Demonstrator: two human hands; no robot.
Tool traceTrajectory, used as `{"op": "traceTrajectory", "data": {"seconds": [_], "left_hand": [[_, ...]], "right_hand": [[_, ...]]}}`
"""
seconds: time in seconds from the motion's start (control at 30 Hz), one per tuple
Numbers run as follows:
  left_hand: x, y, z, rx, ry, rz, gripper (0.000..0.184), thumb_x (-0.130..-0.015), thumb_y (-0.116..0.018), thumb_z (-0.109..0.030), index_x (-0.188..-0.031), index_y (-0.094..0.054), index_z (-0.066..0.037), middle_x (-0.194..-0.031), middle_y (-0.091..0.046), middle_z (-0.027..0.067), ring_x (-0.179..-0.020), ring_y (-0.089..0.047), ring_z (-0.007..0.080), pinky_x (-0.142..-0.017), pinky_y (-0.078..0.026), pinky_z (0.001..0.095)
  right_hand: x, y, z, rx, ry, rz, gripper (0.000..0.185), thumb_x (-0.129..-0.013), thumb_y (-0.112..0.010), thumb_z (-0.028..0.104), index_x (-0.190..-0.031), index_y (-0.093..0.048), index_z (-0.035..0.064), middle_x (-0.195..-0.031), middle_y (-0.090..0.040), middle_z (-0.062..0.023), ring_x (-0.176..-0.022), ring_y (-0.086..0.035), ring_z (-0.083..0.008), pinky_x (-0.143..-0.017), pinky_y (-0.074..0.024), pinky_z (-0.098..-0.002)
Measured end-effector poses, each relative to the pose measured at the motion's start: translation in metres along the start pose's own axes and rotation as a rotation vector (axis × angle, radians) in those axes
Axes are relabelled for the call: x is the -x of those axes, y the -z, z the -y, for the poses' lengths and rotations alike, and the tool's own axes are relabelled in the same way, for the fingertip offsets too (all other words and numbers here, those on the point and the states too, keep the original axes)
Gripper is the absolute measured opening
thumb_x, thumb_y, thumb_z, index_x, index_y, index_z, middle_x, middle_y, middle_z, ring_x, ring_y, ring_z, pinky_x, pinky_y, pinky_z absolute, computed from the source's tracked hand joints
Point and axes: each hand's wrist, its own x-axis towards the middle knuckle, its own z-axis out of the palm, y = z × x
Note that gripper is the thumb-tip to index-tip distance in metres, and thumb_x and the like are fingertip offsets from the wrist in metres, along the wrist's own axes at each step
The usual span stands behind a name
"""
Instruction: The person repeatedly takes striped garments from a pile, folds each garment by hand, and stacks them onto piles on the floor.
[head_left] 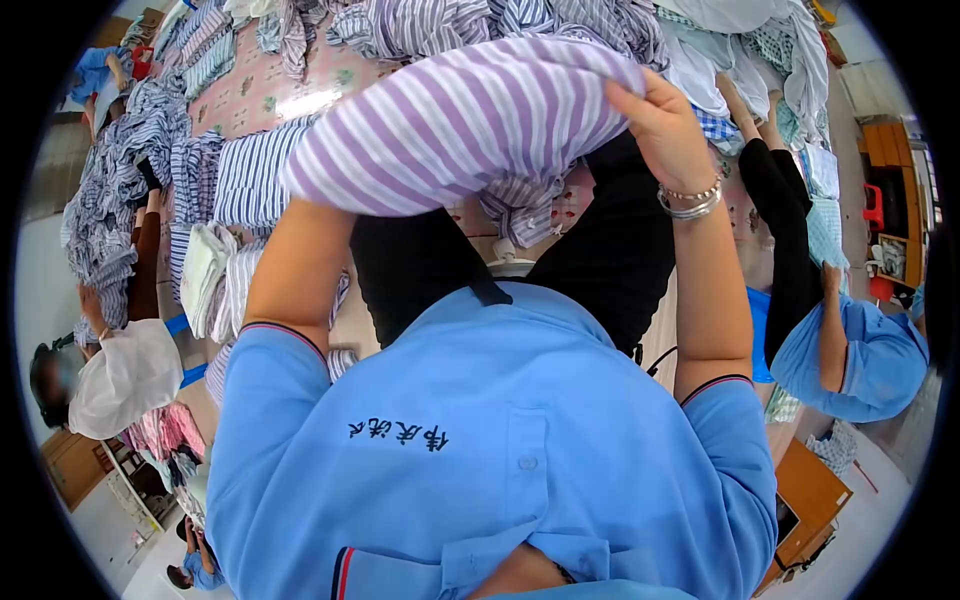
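A purple-and-white striped cloth is spread in an arch in front of me, above my lap. My right hand, with bracelets at its wrist, grips the cloth's right end between thumb and fingers. The cloth's left end covers my left hand, so its fingers are hidden; only my left forearm shows below it. Beneath the middle of the cloth, a bunched striped piece lies between my knees.
Folded blue-striped cloths and a white folded stack lie at left. Heaped striped fabric lies along the far side of the pink patterned surface. Co-workers sit at left and right.
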Motion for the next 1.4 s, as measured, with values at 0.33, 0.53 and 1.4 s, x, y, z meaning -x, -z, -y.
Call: {"op": "traceTrajectory", "data": {"seconds": [0.33, 0.53, 1.4], "left_hand": [[0.018, -0.101, -0.046, -0.369, -0.145, 0.665, 0.055, -0.093, -0.034, -0.046, -0.123, -0.048, -0.003, -0.127, -0.048, 0.0130, -0.121, -0.043, 0.0251, -0.100, -0.035, 0.0383], [-0.017, -0.067, -0.053, -0.560, -0.163, -0.011, 0.032, -0.092, -0.049, -0.023, -0.115, -0.053, -0.002, -0.112, -0.059, 0.0060, -0.102, -0.056, 0.0149, -0.090, -0.043, 0.0319], [0.178, -0.061, 0.028, -1.280, 0.103, 0.615, 0.027, -0.077, -0.067, -0.019, -0.094, -0.062, 0.003, -0.073, -0.061, 0.0116, -0.063, -0.057, 0.0248, -0.061, -0.044, 0.0326]], "right_hand": [[-0.016, -0.014, 0.072, -0.404, 0.318, -0.223, 0.033, -0.085, -0.054, 0.014, -0.115, -0.050, -0.0005, -0.104, -0.060, -0.0116, -0.094, -0.058, -0.0187, -0.087, -0.0435, -0.0310], [-0.041, 0.047, 0.002, -0.108, -0.010, -0.153, 0.026, -0.090, -0.051, 0.014, -0.108, -0.055, -0.0041, -0.103, -0.062, -0.0099, -0.094, -0.059, -0.0144, -0.083, -0.0445, -0.0269], [0.144, 0.043, 0.060, 0.498, -0.135, 0.570, 0.023, -0.074, -0.068, 0.017, -0.092, -0.065, 0.0014, -0.103, -0.061, -0.0133, -0.099, -0.057, -0.0246, -0.100, -0.0332, -0.0364]]}}
